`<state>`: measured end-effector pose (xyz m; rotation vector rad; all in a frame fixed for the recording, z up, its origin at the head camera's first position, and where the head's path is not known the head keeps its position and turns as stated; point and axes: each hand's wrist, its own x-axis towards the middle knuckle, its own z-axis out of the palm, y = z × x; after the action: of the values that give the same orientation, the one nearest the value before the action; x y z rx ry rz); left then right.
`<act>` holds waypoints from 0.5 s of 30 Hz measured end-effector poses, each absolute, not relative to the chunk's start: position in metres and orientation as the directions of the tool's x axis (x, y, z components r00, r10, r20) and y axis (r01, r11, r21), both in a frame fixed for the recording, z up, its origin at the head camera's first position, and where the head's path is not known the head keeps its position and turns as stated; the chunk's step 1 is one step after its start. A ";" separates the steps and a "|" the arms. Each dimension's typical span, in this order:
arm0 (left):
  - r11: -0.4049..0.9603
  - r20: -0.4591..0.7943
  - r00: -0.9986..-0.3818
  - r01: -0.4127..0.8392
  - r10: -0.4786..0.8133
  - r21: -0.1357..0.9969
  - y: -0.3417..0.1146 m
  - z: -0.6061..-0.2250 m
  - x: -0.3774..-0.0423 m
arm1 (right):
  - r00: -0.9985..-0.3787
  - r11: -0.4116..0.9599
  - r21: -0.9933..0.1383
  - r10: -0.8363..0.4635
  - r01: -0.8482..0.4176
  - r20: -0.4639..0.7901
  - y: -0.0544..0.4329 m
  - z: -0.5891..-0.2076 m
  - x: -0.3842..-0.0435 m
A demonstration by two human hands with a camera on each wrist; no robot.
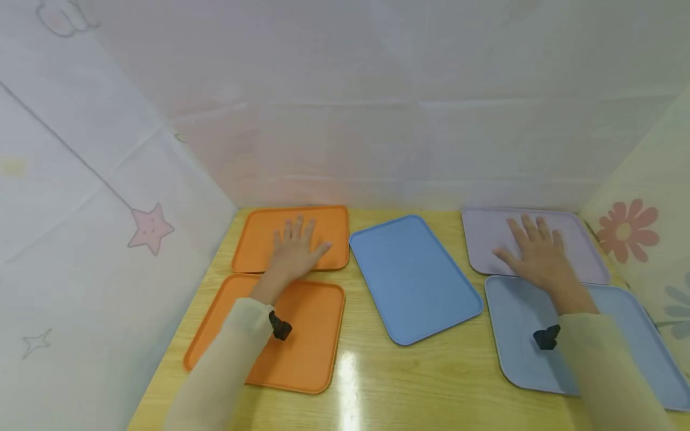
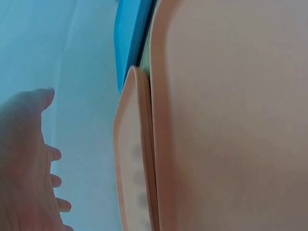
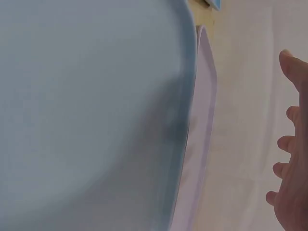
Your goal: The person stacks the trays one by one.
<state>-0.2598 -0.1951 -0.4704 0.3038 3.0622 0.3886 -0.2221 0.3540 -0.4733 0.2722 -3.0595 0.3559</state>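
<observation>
My left hand [image 1: 293, 254], fingers spread, hovers palm down over the back orange tray [image 1: 256, 239] and holds nothing. Below that wrist lies the front orange tray [image 1: 309, 347]. On the other side my right hand [image 1: 539, 257] is spread the same way above the lilac tray [image 1: 485, 230], also with nothing in it. The right forearm passes over a pale blue tray [image 1: 523, 353]. Between the hands a blue tray [image 1: 415, 281] lies at an angle. Both wrist views show the hands [image 2: 24, 163] [image 3: 293, 154] apart from the trays, with soft finger shadows on the tray surfaces.
The trays lie on a light wooden table [image 1: 409, 383]. A pale sheet wall [image 1: 377, 120] rises at its back edge. Printed side sheets flank it, with a pink star [image 1: 151, 228] at left and a red flower [image 1: 625, 231] at right.
</observation>
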 end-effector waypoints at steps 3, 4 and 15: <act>0.938 -0.005 -0.979 0.196 0.206 0.288 -0.185 -0.469 -0.256 | -0.977 0.949 -0.236 -0.192 -0.208 0.088 0.345 -0.473 -0.223; 0.934 0.000 -0.978 0.199 0.208 0.298 -0.182 -0.469 -0.254 | -0.975 0.946 -0.239 -0.201 -0.218 0.093 0.343 -0.473 -0.224; 0.865 -0.014 -0.979 0.171 0.201 0.471 -0.158 -0.461 -0.238 | -0.960 0.914 -0.293 -0.260 -0.279 0.105 0.311 -0.472 -0.233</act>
<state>-0.2376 -0.1580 -0.4615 0.2973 2.9733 0.7423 -0.2330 0.3111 -0.4723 0.4244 -3.0112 0.4748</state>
